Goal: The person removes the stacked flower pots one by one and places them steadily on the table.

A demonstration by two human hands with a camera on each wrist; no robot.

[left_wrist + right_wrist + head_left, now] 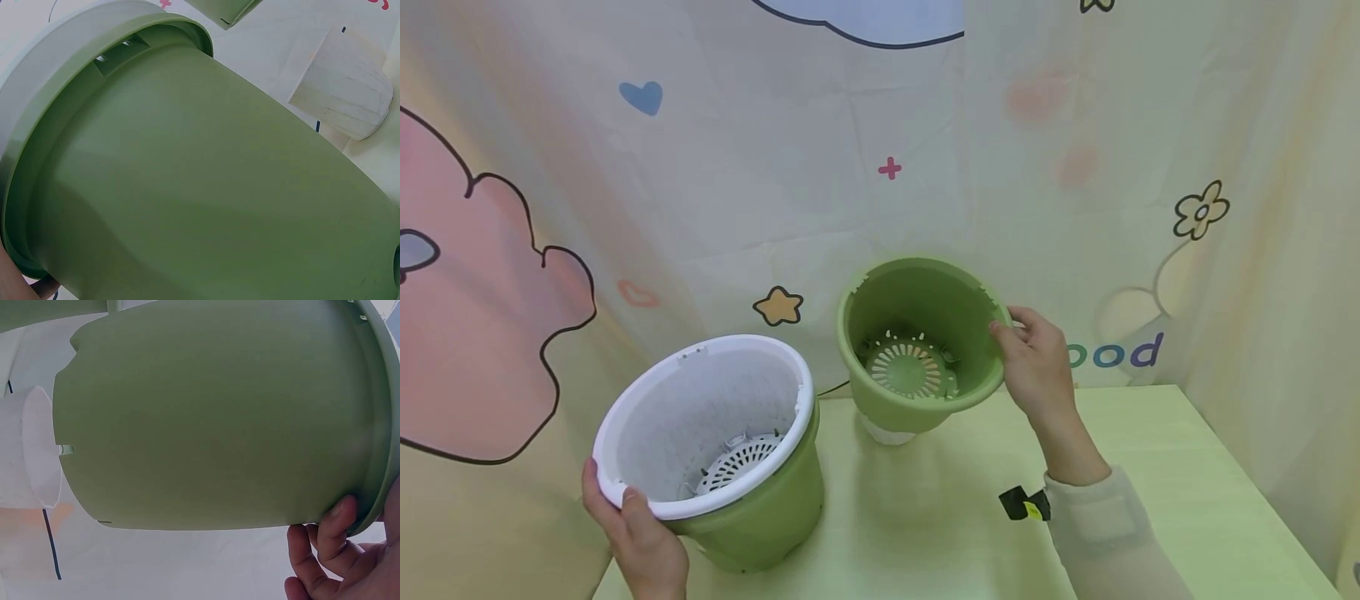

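Note:
At the left in the head view, a white flower pot (pixel 658 408) sits nested inside a green flower pot (pixel 775 512), both tilted with their mouths up. My left hand (pixel 643 542) grips their rims at the near left, thumb on the white rim. The left wrist view is mostly filled by the green outer wall (pixel 206 156). My right hand (pixel 1041 367) pinches the right rim of another green pot (pixel 917 292), which leans toward me and shows its slotted bottom. Curled fingers (pixel 337 528) press under that rim in the right wrist view.
Behind the right green pot a small white pot (pixel 887 435) stands on the pale green table (pixel 1135 450), mostly hidden. It shows better as a white pot (pixel 347 87) in the left wrist view. A printed curtain (pixel 820 192) hangs behind the table. A black tag (pixel 1015 503) sticks out by the right sleeve.

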